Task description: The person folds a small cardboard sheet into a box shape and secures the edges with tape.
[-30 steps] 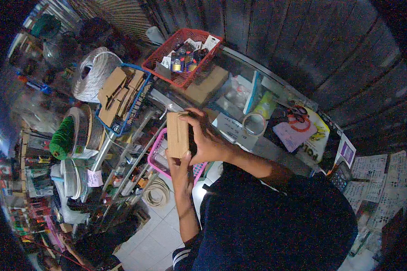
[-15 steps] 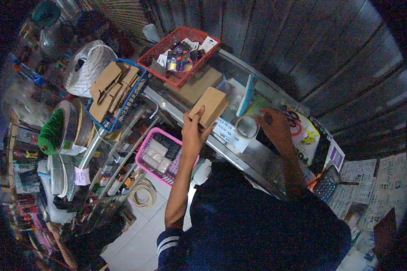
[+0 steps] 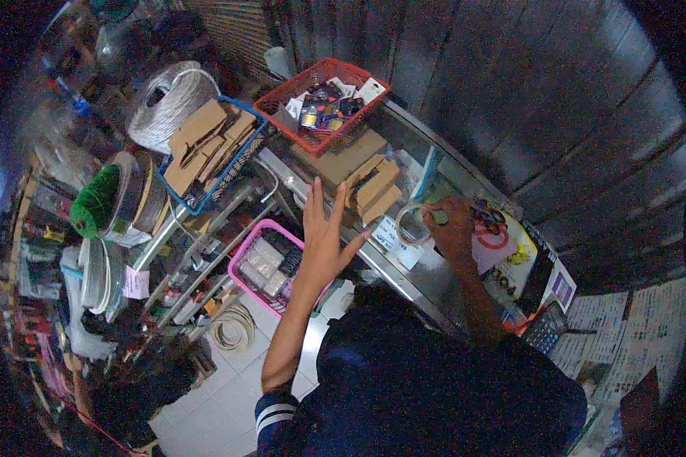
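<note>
My left hand hovers with fingers spread beside a small brown cardboard box, holding nothing. The box rests at the counter's front edge, its flaps partly raised with a dark gap between them. My right hand has its fingers closed on the right side of a roll of tape, which is tilted up off the glass counter. Under the roll lies a white paper with handwriting.
A red basket of packaged padlocks stands at the back, near a larger flat carton. Left of it, a blue basket holds folded cardboard. Below sits a pink basket. Red-handled scissors and a calculator lie right.
My left hand has let go of the cardboard box, and its flaps have lifted. My right hand has moved left onto the tape roll and tipped it up. The view has shifted slightly.
</note>
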{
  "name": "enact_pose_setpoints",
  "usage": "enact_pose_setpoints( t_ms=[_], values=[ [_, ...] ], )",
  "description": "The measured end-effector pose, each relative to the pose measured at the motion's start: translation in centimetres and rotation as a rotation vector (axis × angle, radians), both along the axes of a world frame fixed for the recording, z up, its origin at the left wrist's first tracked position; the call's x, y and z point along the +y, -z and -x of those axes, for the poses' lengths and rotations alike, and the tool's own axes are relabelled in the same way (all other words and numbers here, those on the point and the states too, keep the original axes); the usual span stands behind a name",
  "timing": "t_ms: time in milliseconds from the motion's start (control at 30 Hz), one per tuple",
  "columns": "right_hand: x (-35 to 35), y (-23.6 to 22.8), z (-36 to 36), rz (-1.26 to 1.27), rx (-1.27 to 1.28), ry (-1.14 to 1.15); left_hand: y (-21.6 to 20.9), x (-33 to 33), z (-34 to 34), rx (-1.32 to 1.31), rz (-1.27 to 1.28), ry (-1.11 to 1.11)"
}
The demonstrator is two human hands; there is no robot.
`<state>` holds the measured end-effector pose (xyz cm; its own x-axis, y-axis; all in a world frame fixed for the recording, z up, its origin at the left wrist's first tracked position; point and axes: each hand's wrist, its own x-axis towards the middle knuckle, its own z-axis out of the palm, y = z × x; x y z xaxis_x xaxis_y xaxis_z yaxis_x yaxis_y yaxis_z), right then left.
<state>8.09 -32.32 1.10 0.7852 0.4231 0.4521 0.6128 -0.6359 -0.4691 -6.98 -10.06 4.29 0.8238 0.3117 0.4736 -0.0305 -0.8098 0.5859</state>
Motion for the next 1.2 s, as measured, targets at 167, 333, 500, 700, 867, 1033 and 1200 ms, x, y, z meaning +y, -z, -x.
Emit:
enact_pose_setpoints(
  t_ms=[167, 333, 500, 700, 867, 1033, 1200],
  values=[
    [4.2, -4.5, 1.9, -0.339, -0.095, -0.306, -4.3, 0.8, 4.2, 0.017, 0.155, 0.061],
    [7.8, -7.8, 6.3, -0.469, 0.289, -0.528, -6.7, 0.5, 6.9, -0.022, 0.289, 0.05],
    [9.3, -7.9, 9.1, -0.54, 0.464, -0.711, -6.1, 0.3, 9.5, -0.028, 0.596, -0.019],
    [9.6, -8.3, 9.7, -0.374, 0.891, -0.945, -2.8, 0.8, 10.9, -0.208, 0.735, -0.169],
    [9.2, -7.8, 10.5, -0.308, 0.891, -0.872, -1.0, -1.5, 10.3, -0.362, 0.678, -0.179],
    [7.8, -6.4, 10.8, -0.239, 0.907, -0.812, -0.4, -3.4, 9.7, -0.384, 0.834, -0.217],
    [5.9, -4.1, 10.6, -0.231, 0.618, -0.932, 1.4, -4.8, 8.7, -0.327, 1.024, -0.239]
  ],
)
